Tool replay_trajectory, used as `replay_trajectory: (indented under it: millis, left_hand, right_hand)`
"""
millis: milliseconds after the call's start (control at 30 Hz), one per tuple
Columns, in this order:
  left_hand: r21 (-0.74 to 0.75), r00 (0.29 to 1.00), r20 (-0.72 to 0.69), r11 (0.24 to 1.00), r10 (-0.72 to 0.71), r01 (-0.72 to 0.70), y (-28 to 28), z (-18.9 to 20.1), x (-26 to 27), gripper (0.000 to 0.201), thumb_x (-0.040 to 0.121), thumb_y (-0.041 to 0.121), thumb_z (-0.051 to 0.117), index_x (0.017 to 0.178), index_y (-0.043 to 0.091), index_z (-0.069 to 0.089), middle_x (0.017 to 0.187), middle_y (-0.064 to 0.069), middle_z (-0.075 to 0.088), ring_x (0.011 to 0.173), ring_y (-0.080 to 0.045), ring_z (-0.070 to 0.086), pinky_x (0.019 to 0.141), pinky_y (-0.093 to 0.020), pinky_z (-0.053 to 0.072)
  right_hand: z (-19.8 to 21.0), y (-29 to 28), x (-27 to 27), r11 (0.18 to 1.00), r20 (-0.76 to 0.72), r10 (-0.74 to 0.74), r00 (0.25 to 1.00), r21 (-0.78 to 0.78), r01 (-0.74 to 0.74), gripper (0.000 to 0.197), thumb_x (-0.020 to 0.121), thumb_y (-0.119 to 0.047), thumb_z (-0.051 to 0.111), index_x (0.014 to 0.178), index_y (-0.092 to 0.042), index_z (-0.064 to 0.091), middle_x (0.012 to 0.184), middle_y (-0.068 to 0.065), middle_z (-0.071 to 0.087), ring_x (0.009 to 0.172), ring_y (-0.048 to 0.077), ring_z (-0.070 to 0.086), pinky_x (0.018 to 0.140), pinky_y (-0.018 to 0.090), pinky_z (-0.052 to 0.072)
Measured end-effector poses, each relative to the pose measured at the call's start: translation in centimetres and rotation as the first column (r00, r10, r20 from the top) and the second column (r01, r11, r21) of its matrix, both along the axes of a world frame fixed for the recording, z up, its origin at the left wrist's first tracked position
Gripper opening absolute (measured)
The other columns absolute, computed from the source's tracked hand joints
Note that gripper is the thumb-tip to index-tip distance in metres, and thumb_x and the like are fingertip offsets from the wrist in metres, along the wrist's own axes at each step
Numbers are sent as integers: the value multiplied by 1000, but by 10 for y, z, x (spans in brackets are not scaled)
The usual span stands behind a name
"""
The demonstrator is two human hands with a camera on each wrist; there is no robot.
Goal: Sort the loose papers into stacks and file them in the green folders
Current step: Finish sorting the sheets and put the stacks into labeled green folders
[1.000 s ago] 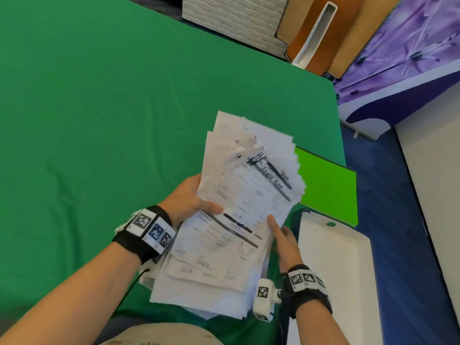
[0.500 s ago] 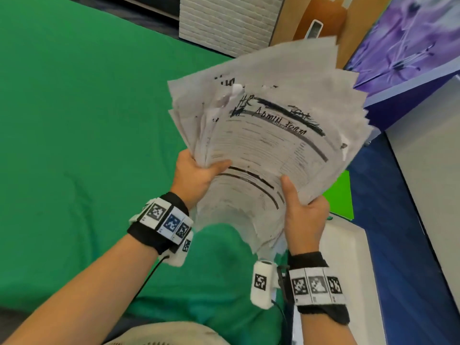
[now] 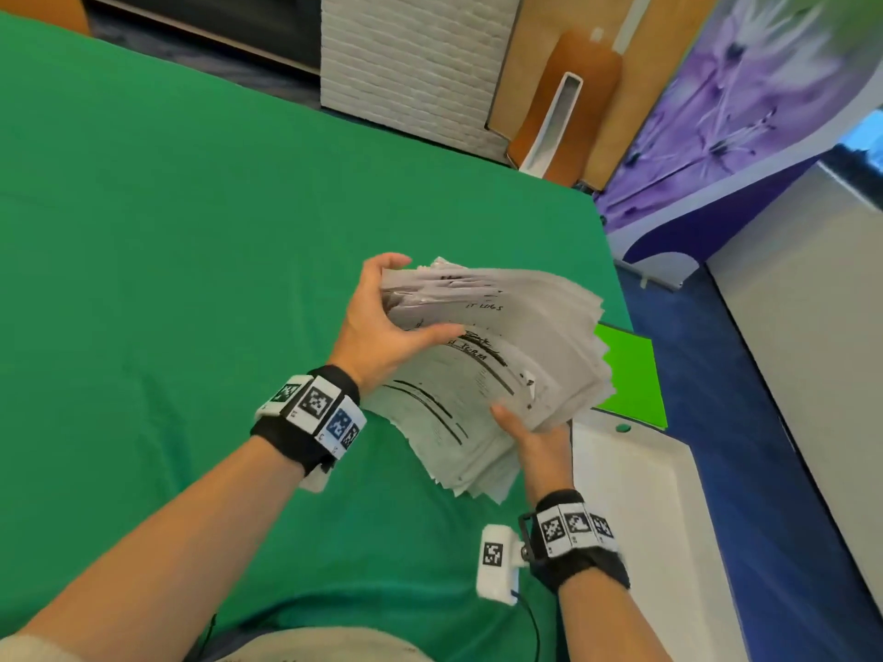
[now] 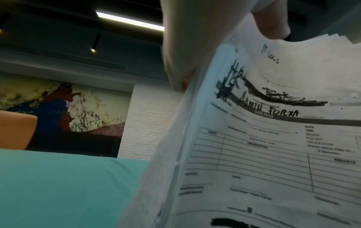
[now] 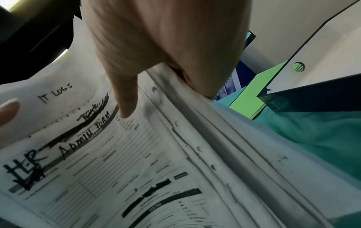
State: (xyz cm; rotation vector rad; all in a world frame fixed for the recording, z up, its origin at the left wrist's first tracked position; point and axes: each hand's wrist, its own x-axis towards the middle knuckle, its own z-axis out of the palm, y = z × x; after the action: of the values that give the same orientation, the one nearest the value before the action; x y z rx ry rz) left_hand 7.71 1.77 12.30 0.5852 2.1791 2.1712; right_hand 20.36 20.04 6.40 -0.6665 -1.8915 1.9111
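both hands grip one thick stack of papers (image 3: pixel 497 375) above the green-covered worktop (image 3: pixel 167 279): the left hand (image 3: pixel 382 327) curls round its far left edge, thumb on top, the right hand (image 3: pixel 535 437) pinches the near right corner, thumb on the top sheet. half a second ago the stack stood raised and fanned; now it is lowered and flatter. a green folder (image 3: pixel 626 379) lies just right of the hands, beside a white tray (image 3: pixel 640 508)

Matt paper sheets (image 3: pixel 501 355), cloth table cover (image 3: pixel 191 231)
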Motion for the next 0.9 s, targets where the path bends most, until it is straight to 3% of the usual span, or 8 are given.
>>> replay_trajectory:
  millis: [100, 267, 367, 400, 467, 567, 700, 900]
  left_hand:
    - [28, 1000, -19, 1000, -9, 10, 1, 2, -1, 83, 65, 45, 86, 132, 23, 41, 120, 9, 59, 107, 0, 59, 94, -22, 50]
    - [40, 992, -119, 998, -41, 46, 9, 20, -9, 70, 76, 54, 69, 136, 30, 42, 120, 12, 61, 117, -3, 55, 102, -30, 43]
    - [33, 992, 8, 992, 123, -123, 11, 24, -22, 78, 71, 68, 67, 132, 26, 43, 118, 7, 60, 110, -9, 58, 97, -41, 50]
    - [-34, 976, -30, 975, 217, -218, 11, 27, -24, 79, 72, 71, 64, 131, 23, 43, 120, 5, 59, 109, -10, 58, 97, -42, 49]
    - [-211, 886, -348, 895, 308, -394, 13, 37, -28, 74, 81, 72, 52, 133, 20, 46, 127, 3, 57, 118, -12, 52, 105, -48, 39]
    - [-395, 720, -694, 837, -2, -378, 25, 54, -22, 62, 94, 66, 29, 120, 22, 64, 126, 6, 62, 132, -15, 44, 115, -58, 17]
    - [-694, 644, -621, 694, -446, -189, 50, 45, -10, 74, 93, 66, 11, 107, 22, 68, 114, 4, 69, 133, -18, 46, 115, -61, 9]
    - [-753, 390, -627, 653, -675, -81, 77, 38, 10, 58, 94, 63, 29, 97, 20, 68, 95, 3, 69, 98, -20, 62, 114, -52, 22]
  right_hand:
    - [1, -4, -5, 1000, -6, -9, 1000, -14, 9, 43, 76, -7, 79, 116, -17, 65, 111, 0, 72, 104, 16, 68, 97, 42, 52]
    - [8, -13, -16, 997, -52, -66, 996, 35, 67, 41, 73, -7, 82, 110, -14, 67, 105, 2, 74, 99, 16, 70, 89, 37, 56]
    - [5, -16, -16, 994, -13, -88, 996, 59, 89, 35, 75, -6, 80, 106, -15, 67, 100, -1, 74, 94, 11, 70, 89, 37, 56]
    - [5, -18, -15, 995, 1, -63, 998, 79, 62, 32, 76, -4, 79, 102, -19, 66, 96, -4, 74, 92, 8, 70, 87, 33, 56]
    - [5, -24, -14, 994, -14, -16, 1000, 106, 17, 32, 78, -1, 76, 99, -22, 65, 95, -6, 74, 90, 5, 70, 80, 23, 56]
    - [3, -31, -18, 992, -54, -16, 998, 121, 23, 30, 78, 1, 76, 97, -20, 67, 92, -4, 75, 88, 7, 70, 74, 17, 54]
    - [1, -39, -21, 988, -42, 19, 999, 153, -13, 35, 75, -6, 81, 103, -18, 65, 97, -3, 74, 92, 10, 69, 83, 29, 57]
    - [-4, -27, -21, 966, 13, -68, 998, 250, 63, 64, 64, -33, 86, 117, -13, 56, 111, 3, 67, 93, 0, 63, 70, 10, 49]
